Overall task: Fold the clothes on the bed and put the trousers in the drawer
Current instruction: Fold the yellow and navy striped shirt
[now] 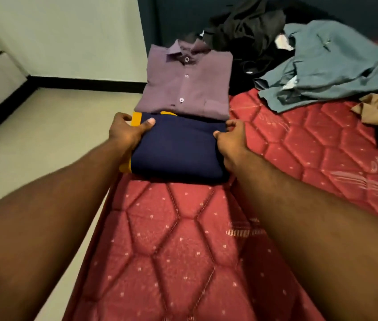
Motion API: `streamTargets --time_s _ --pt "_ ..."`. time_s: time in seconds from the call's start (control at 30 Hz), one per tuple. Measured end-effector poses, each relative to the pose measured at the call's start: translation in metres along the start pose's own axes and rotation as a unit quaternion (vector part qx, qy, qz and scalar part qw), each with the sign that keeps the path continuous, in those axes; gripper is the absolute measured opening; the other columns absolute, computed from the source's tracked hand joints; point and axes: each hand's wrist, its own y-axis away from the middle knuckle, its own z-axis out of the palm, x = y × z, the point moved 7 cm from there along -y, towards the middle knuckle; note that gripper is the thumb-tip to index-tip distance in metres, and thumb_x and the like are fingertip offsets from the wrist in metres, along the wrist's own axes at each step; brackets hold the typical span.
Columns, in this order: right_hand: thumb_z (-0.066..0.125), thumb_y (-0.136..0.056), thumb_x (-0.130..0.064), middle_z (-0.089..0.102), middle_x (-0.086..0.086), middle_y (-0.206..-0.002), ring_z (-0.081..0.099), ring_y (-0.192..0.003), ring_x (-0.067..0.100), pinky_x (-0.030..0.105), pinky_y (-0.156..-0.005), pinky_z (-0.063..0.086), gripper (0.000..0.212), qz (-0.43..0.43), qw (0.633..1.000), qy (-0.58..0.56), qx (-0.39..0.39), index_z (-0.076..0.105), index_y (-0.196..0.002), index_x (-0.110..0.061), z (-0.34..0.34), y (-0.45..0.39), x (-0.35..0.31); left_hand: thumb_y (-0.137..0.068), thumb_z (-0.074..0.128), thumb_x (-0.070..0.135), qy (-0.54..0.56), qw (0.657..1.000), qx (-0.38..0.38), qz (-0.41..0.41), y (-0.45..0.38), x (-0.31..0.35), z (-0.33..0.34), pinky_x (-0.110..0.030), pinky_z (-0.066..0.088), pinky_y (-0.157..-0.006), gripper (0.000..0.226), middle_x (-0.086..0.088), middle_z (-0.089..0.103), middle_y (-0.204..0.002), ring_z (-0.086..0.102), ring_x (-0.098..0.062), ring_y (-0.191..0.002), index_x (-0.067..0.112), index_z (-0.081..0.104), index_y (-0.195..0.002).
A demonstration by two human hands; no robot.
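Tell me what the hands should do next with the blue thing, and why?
Probably lift it and set it on the purple shirt. The blue garment already looks folded, the left hand and right hand grip its two sides, and the shirt lies folded just beyond it. The black clothes and teal garment still wait unfolded.

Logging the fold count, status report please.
Left hand and right hand grip folded navy garment by its sides. Purple shirt folded behind. Teal shirt unfolded.
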Motion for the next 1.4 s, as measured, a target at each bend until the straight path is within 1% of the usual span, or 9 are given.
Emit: streamTargets --time_s 0.17,0.27,0.33,0.5,0.73,0.83,0.93,1.17,1.4 --pt "0.062 -0.090 -0.005 0.060 0.004 -0.098 0.058 -0.088 0.018 0.029 -0.084 0.053 0.028 -0.019 0.999 0.037 -0.030 0.050 -0.115 -0.011 0.001 -0.011 0.021 -0.077 0.074 0.056 -0.115 0.992 0.050 0.018 0.000 -0.013 0.003 -0.033 0.045 -0.087 0.072 -0.011 0.057 -0.130 0.057 -0.031 -0.114 0.014 0.049 -0.131" --pt "0.053 -0.096 -0.006 0.057 -0.002 -0.102 0.055 -0.094 0.014 0.019 -0.080 0.046 0.030 -0.049 0.995 0.051 -0.066 0.051 -0.126 -0.007 -0.008 -0.002 0.005 -0.085 0.064 0.055 -0.318 0.913 0.121 0.223 0.032 0.040 0.000 -0.048 0.043 -0.093 0.072 -0.013 0.048 -0.137 0.049 -0.039 -0.119 0.019 0.039 -0.142" --pt "0.049 -0.095 -0.005 0.061 0.005 -0.107 0.057 -0.098 0.020 0.030 -0.093 0.046 0.026 -0.107 0.981 0.136 -0.088 0.056 -0.120 -0.011 -0.032 0.005 -0.002 -0.086 0.051 0.062 -0.355 0.856 0.044 0.373 0.071 0.068 0.035 -0.050 0.042 -0.096 0.070 -0.013 0.052 -0.135 0.050 -0.037 -0.120 0.019 0.044 -0.140" --pt "0.050 -0.089 -0.010 0.063 0.015 -0.112 0.059 -0.103 0.032 0.038 -0.089 0.046 0.023 -0.187 0.808 0.516 -0.214 0.065 -0.107 -0.012 -0.131 0.039 0.006 -0.091 0.031 0.070 -0.535 0.736 -0.185 0.371 0.153 0.053 0.147 -0.058 -0.009 -0.115 0.081 -0.009 0.000 -0.164 -0.005 -0.030 -0.150 0.024 0.015 -0.156" --pt "0.049 -0.092 -0.035 0.045 0.010 -0.141 0.041 -0.133 0.028 0.048 -0.108 0.032 0.039 -0.115 0.675 0.716 -0.134 0.055 -0.128 -0.024 -0.316 0.029 -0.004 -0.095 0.037 0.063 -0.425 0.756 -0.350 0.354 0.257 0.071 0.315 -0.057 0.012 -0.117 0.075 -0.008 0.014 -0.162 0.009 -0.030 -0.149 0.022 0.017 -0.155" --pt "0.042 -0.097 -0.041 0.015 0.010 -0.160 0.012 -0.148 0.028 0.052 -0.117 0.010 0.052 -0.065 0.682 0.727 -0.046 0.035 -0.147 -0.026 -0.396 -0.005 -0.003 -0.096 0.037 0.061 -0.404 0.753 -0.353 0.381 0.300 0.096 0.387 -0.062 0.005 -0.116 0.070 -0.004 0.010 -0.164 0.007 -0.027 -0.150 0.027 0.018 -0.155" --pt "0.047 -0.095 -0.035 0.008 0.014 -0.161 0.019 -0.146 0.033 0.049 -0.116 0.019 0.063 -0.009 0.720 0.694 -0.005 0.022 -0.152 -0.027 -0.448 -0.031 0.015 -0.094 0.028 0.068 -0.419 0.757 -0.323 0.384 0.319 0.102 0.426 -0.071 -0.005 -0.108 0.068 0.006 0.006 -0.164 -0.001 -0.025 -0.151 0.038 0.014 -0.154" --pt "0.049 -0.092 -0.025 0.057 0.016 -0.127 0.052 -0.113 0.038 0.044 -0.091 0.042 0.052 -0.092 0.718 0.674 0.148 0.042 -0.142 -0.017 -0.477 -0.068 0.033 -0.091 0.012 0.073 -0.420 0.777 -0.226 0.411 0.313 0.087 0.441 -0.070 -0.004 -0.110 0.067 0.012 0.005 -0.163 -0.004 -0.023 -0.151 0.045 0.005 -0.152" --pt "0.045 -0.090 -0.014 0.061 0.012 -0.131 0.056 -0.120 0.032 0.036 -0.101 0.044 0.041 -0.007 0.853 0.521 0.002 0.062 -0.127 -0.021 -0.434 -0.036 0.036 -0.100 0.034 0.050 -0.266 0.848 -0.340 0.308 0.304 0.093 0.429 -0.051 -0.022 -0.111 0.065 0.015 0.020 -0.160 0.000 -0.011 -0.150 0.050 -0.008 -0.150"
